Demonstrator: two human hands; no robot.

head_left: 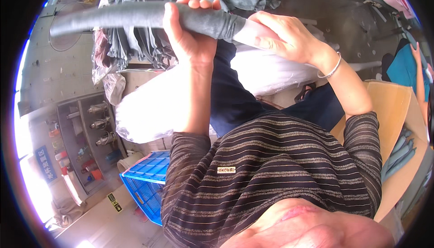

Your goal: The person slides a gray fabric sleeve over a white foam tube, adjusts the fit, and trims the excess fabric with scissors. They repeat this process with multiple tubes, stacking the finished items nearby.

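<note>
Crowded workshop floor hems both hands (190,35) (285,33) gripping a grey tube (122,16).

A bright blue plastic crate with holes (147,180) sits on the pale floor (97,223). Just above it lies a big white plastic sack (149,107). Left of the crate stands a grey metal shelf (86,135), with strong white light beyond.

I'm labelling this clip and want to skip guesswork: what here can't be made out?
- Head view: the middle of the grey rolled cover is hidden by the left hand.
- Its pale end is covered by the right hand.
- Cardboard box: contents cut off by the rim.
- Grey shelf items: too small.
</note>
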